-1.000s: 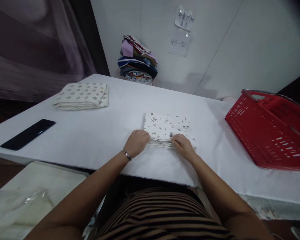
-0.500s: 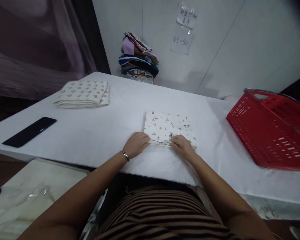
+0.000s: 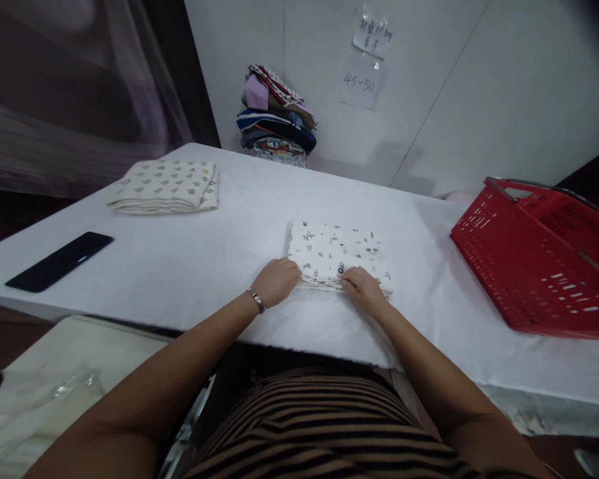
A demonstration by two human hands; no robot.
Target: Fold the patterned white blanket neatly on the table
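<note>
A folded white cloth [image 3: 337, 249] with small printed figures lies flat near the front edge of the white-covered table [image 3: 194, 266]. At its near left corner is my left hand [image 3: 278, 279], fingers closed on the folded edge. My right hand [image 3: 363, 287] pinches the same near edge, right of the middle, beside a small dark round mark. The layered folds show between the two hands. My fingertips are partly hidden under and behind the cloth's edge.
Another folded cloth [image 3: 164, 186] with leaf-like prints lies at the back left. A dark phone-like slab [image 3: 60, 261] rests at the left. The red basket [image 3: 519, 266] stands at the right. Behind the table rises a pile of folded fabrics [image 3: 278, 120] against the wall.
My left hand has shifted slightly, its wrist turning a little to the right and up. The right hand and the cloth stay almost where they were.
</note>
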